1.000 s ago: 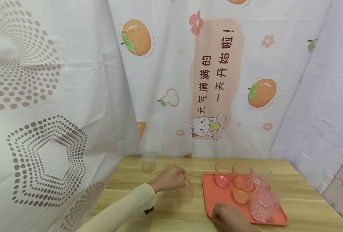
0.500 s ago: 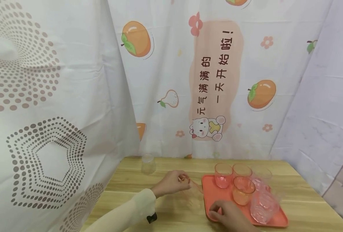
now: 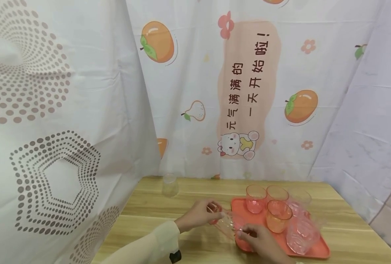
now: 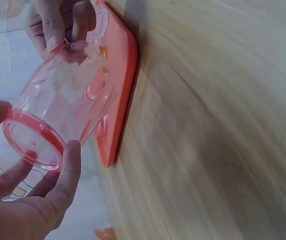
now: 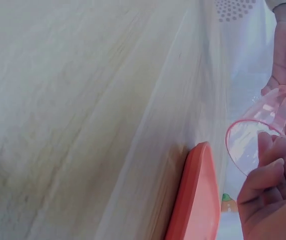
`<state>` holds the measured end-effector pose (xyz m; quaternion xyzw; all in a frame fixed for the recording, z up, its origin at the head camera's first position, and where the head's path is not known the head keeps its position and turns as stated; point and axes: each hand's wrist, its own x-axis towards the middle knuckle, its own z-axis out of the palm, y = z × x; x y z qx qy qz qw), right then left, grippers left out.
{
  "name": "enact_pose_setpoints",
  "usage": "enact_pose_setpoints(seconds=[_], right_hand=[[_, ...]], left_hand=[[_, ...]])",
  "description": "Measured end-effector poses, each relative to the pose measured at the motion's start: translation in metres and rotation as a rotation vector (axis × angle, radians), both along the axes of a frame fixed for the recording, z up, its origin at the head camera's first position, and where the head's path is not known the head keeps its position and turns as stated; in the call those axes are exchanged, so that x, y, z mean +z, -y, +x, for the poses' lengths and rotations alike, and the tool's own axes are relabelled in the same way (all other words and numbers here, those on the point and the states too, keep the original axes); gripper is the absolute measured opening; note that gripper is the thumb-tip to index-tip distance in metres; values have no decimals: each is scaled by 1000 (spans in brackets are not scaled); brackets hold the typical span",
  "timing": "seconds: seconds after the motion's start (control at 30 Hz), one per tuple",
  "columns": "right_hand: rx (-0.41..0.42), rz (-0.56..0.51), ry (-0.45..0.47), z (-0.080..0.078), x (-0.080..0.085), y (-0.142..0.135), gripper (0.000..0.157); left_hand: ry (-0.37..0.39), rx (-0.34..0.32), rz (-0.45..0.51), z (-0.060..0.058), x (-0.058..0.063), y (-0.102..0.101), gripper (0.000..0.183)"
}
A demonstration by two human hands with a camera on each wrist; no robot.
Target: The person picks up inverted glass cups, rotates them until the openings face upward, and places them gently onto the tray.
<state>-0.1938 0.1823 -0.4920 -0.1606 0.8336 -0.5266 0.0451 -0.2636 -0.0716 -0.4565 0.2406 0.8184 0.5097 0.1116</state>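
A clear pink-tinted cup (image 3: 227, 224) is tilted on its side between my two hands, over the left edge of the red tray (image 3: 259, 218). My left hand (image 3: 198, 214) grips it around the thick base; in the left wrist view the fingers and thumb spread round the pink bottom ring of the cup (image 4: 57, 92). At the mouth end, my right hand (image 3: 260, 240) pinches the rim. The right wrist view shows the cup's pink rim (image 5: 233, 147) circling the curled fingers of that hand (image 5: 273, 200).
On the tray stand a pink cup (image 3: 256, 205), another pink-rimmed cup (image 3: 277, 192) and an orange cup (image 3: 278, 222). Pink clear glassware (image 3: 301, 234) lies at its right side. A colourless cup (image 3: 170, 186) stands at the table's back left. Printed curtains (image 3: 188, 73) hang behind.
My left hand has carried the cup right and turned it toward the tray. My right hand, earlier resting by the tray's edge, now takes hold of the rim.
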Motion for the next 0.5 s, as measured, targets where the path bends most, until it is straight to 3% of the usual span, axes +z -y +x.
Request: enact_pose_setpoints(seconds=[0.23, 0.5], right_hand=[[-145, -66, 42, 1, 8, 3, 29], [-309, -85, 94, 4, 12, 3, 32]], left_hand=[[34, 7, 25, 1, -5, 2, 38], [86, -48, 90, 9, -10, 2, 37]])
